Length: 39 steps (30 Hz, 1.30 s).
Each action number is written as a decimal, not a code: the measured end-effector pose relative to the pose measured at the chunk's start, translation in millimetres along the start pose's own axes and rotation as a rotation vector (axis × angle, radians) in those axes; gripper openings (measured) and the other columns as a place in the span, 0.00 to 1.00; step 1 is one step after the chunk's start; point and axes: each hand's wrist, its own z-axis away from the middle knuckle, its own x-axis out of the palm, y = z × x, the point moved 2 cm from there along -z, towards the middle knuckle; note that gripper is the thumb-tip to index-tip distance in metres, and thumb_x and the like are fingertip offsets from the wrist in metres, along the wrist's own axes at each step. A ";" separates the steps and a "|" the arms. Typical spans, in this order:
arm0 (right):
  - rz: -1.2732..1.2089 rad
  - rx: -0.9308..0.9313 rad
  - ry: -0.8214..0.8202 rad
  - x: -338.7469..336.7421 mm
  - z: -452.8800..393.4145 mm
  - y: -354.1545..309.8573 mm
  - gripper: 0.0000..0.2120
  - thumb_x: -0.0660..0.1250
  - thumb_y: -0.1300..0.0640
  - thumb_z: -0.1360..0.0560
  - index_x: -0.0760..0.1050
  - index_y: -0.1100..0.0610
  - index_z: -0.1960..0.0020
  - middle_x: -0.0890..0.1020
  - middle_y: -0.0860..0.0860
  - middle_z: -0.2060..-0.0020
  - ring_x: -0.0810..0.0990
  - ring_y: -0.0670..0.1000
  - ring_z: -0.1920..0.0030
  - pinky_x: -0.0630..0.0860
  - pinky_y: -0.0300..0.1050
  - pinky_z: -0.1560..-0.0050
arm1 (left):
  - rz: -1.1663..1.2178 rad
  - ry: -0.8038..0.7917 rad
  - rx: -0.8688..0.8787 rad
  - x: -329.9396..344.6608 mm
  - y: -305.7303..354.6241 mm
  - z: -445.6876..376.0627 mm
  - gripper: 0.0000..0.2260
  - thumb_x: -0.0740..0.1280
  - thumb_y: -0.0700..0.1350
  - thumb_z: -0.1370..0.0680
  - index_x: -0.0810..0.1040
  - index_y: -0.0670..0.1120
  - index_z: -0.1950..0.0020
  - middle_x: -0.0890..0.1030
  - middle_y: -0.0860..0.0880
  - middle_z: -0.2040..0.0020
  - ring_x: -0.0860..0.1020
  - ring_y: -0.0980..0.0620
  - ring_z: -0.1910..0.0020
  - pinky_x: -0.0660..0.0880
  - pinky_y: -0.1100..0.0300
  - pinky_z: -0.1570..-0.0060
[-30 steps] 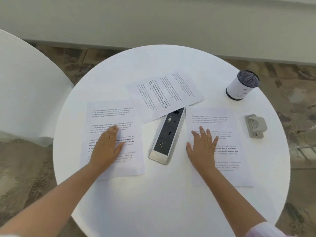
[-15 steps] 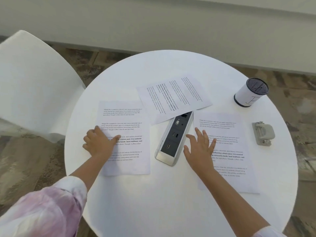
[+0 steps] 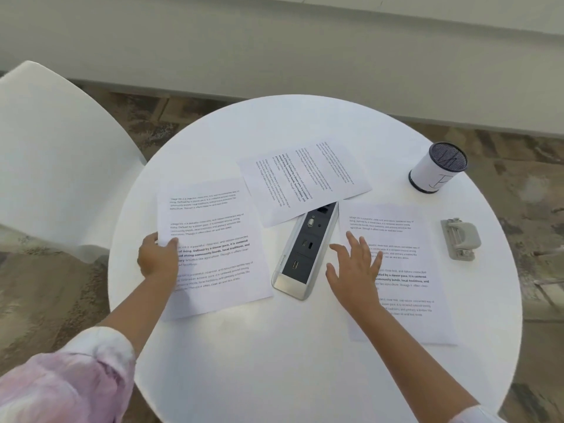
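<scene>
- White round table fills the head view, and a white chair stands beyond its rim, on the outer side of my left hand.
- My left hand pinches the left sheet at its left edge. The thumb lies on the printed side and the other fingers curl at the edge, which rises a little off the table.
- My right hand is wide, with the fingers straight and spread over the left margin of the right sheet. I cannot tell if the palm touches the paper.
- Between the two hands lies a socket box, just beside the right thumb.
- Beyond both hands lies a third sheet, turned sideways, with its near edge over the far end of the socket box.
- On the outer side of the right hand, well apart, sits a grey hole punch. Farther beyond it stands a white cup with a dark top.
</scene>
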 end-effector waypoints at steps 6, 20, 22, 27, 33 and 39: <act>0.002 0.076 -0.036 1.6 5.3 19.3 0.18 0.59 0.53 0.23 0.66 0.50 0.33 0.55 0.51 0.24 0.46 0.55 0.24 0.38 0.63 0.28 | 0.030 -0.008 0.101 -16.7 10.5 -14.3 0.11 0.65 0.42 0.24 0.76 0.43 0.43 0.80 0.40 0.46 0.77 0.41 0.53 0.70 0.55 0.55; -0.026 0.276 -0.006 -15.2 2.9 64.4 0.21 0.60 0.51 0.23 0.64 0.53 0.31 0.57 0.55 0.25 0.52 0.57 0.25 0.46 0.60 0.26 | 0.498 -0.239 0.239 -7.3 42.9 -0.2 0.05 0.65 0.41 0.23 0.73 0.44 0.48 0.78 0.51 0.61 0.78 0.65 0.72 0.76 0.70 0.68; -0.032 0.360 0.007 -21.3 0.8 79.0 0.25 0.63 0.49 0.24 0.63 0.55 0.30 0.58 0.56 0.26 0.54 0.58 0.26 0.49 0.59 0.27 | 0.491 -0.290 0.251 6.4 49.7 12.1 0.05 0.65 0.41 0.23 0.74 0.43 0.47 0.79 0.51 0.61 0.78 0.62 0.70 0.76 0.68 0.66; -0.025 0.496 0.070 -33.9 1.5 111.9 0.33 0.68 0.45 0.28 0.62 0.57 0.30 0.65 0.59 0.29 0.64 0.61 0.31 0.62 0.59 0.31 | 0.499 -0.384 0.252 39.0 63.2 41.5 0.08 0.65 0.41 0.23 0.76 0.39 0.45 0.80 0.45 0.59 0.78 0.52 0.63 0.77 0.58 0.58; -0.080 0.659 -0.010 -39.7 -6.7 134.4 0.44 0.71 0.40 0.33 0.55 0.56 0.26 0.66 0.61 0.31 0.65 0.65 0.33 0.67 0.61 0.35 | 0.491 -0.463 0.224 65.1 69.3 66.8 0.03 0.65 0.41 0.23 0.75 0.44 0.50 0.80 0.49 0.62 0.79 0.53 0.64 0.77 0.63 0.64; -0.129 0.693 -0.062 -37.9 -16.5 140.4 0.48 0.73 0.40 0.35 0.53 0.57 0.26 0.66 0.63 0.35 0.65 0.64 0.35 0.66 0.57 0.37 | 0.467 -0.487 0.202 76.3 67.9 76.6 0.03 0.65 0.41 0.23 0.75 0.43 0.50 0.80 0.48 0.62 0.78 0.51 0.64 0.77 0.58 0.59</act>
